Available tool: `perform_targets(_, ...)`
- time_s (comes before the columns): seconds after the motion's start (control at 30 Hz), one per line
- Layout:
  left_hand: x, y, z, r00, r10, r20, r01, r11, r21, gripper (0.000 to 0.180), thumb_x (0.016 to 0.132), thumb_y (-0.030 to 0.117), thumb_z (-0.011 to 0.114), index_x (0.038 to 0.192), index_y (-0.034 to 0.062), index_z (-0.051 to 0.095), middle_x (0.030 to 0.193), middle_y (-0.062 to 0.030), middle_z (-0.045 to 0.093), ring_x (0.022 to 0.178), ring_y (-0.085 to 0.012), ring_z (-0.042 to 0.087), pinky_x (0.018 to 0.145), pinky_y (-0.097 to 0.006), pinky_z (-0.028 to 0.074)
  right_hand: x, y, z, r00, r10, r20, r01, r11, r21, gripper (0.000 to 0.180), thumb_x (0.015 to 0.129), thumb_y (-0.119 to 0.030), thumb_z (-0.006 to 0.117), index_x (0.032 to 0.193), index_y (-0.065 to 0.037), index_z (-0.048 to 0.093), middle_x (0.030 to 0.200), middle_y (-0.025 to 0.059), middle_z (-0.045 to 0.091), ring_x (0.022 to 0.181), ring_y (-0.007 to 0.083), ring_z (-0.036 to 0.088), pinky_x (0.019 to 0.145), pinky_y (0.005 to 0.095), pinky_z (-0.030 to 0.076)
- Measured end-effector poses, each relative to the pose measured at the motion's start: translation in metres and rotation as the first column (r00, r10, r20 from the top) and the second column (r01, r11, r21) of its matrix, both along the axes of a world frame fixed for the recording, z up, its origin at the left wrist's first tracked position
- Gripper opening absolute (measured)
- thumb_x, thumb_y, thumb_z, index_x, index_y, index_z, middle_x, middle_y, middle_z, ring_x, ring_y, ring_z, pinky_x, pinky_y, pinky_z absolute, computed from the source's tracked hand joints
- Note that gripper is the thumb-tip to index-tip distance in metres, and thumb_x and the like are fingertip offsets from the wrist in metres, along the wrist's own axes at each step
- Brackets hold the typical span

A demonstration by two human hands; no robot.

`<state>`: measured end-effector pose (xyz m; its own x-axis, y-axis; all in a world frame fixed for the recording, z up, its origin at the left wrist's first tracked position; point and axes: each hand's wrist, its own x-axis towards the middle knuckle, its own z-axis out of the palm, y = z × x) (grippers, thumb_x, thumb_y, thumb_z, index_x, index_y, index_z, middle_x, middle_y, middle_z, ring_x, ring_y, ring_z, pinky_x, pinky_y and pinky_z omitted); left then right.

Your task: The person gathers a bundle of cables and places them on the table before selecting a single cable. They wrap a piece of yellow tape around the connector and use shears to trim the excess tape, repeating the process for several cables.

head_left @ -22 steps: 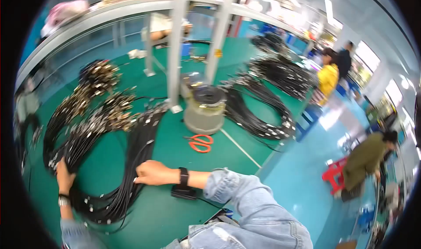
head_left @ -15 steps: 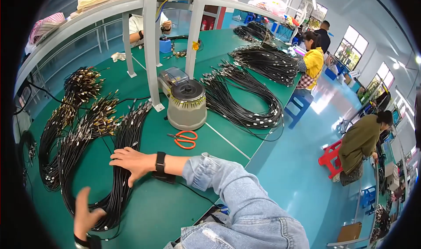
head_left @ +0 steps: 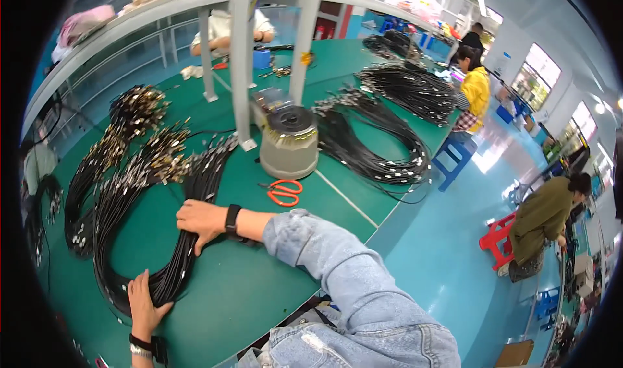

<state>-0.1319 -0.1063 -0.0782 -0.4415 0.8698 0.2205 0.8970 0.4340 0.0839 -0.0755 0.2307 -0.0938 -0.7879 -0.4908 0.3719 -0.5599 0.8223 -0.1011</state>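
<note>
A thick U-shaped bundle of black cables [head_left: 110, 245] lies on the green table, its near bend toward me. My right hand [head_left: 202, 222] is closed over the bundle's right side, the thumb on the near side. At the near bend, my left hand [head_left: 148, 306] rests against the cables with its fingers stretched out and the thumb apart. Metallic connector ends [head_left: 159, 157] fan out at the bundle's far end. Beyond my right hand lie scissors with orange handles [head_left: 284, 193]. Both wrists carry dark bands.
A round grey machine [head_left: 289, 144] stands by the white frame posts [head_left: 241, 76]. Another cable bundle [head_left: 81, 219] lies at left, and more [head_left: 383, 151] lie to the right. People sit across the table and at far right. A blue stool [head_left: 454, 160] stands beside the table.
My left hand has come up onto the cables at the near bend from just beside it. The right hand stays on the bundle. The whole view has shifted slightly.
</note>
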Motion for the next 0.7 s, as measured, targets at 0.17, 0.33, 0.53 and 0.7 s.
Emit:
perform_targets(0.17, -0.012, -0.01, 0.011, 0.992, -0.118, 0.046, 0.12, 0.992, -0.048, 0.067, 0.051, 0.021, 0.08, 0.109, 0.0035, 0.051, 0.1, -0.0128, 0.051, 0.1, -0.0321, 0.047, 0.097, -0.043, 0.031, 0.027, -0.024, 0.007, 0.999, -0.001, -0.052, 0.001, 1.0, 0.001, 0.064, 0.053, -0.056, 0.074, 0.082, -0.003, 0.054, 0.085, 0.0094, 0.052, 0.083, 0.0265, 0.05, 0.077, 0.0368, 0.039)
perform_targets(0.33, -0.044, -0.042, 0.014, 0.996, -0.089, 0.032, 0.093, 0.984, -0.154, 0.06, 0.049, 0.024, 0.08, 0.099, 0.0048, 0.054, 0.093, -0.0105, 0.052, 0.095, -0.0301, 0.048, 0.095, -0.042, 0.032, 0.04, -0.046, 0.02, 0.99, 0.044, 0.134, -0.048, 0.998, 0.028, 0.063, 0.065, -0.044, 0.073, 0.105, -0.001, 0.052, 0.096, 0.0105, 0.053, 0.095, 0.0263, 0.049, 0.087, 0.0368, 0.038)
perform_targets(0.53, -0.073, -0.063, 0.011, 0.999, -0.052, -0.008, 0.049, 0.975, -0.217, 0.065, 0.051, 0.031, 0.081, 0.105, 0.0066, 0.054, 0.097, -0.0096, 0.052, 0.1, -0.0277, 0.049, 0.095, -0.041, 0.033, 0.019, -0.049, 0.007, 0.988, 0.054, 0.145, -0.039, 0.993, -0.107, 0.073, 0.068, -0.039, 0.074, 0.124, -0.003, 0.044, 0.112, 0.0111, 0.053, 0.108, 0.027, 0.047, 0.098, 0.0396, 0.033)
perform_targets(0.7, -0.051, -0.066, 0.02, 0.999, -0.016, 0.042, 0.021, 0.994, -0.111, 0.068, 0.056, 0.034, 0.08, 0.111, 0.0051, 0.052, 0.101, -0.0101, 0.053, 0.102, -0.0286, 0.048, 0.096, -0.041, 0.034, 0.032, -0.042, 0.011, 0.991, -0.005, 0.133, 0.018, 0.995, -0.096, 0.076, 0.071, -0.041, 0.072, 0.13, -0.004, 0.04, 0.119, 0.0139, 0.049, 0.116, 0.0285, 0.043, 0.106, 0.0465, 0.025)
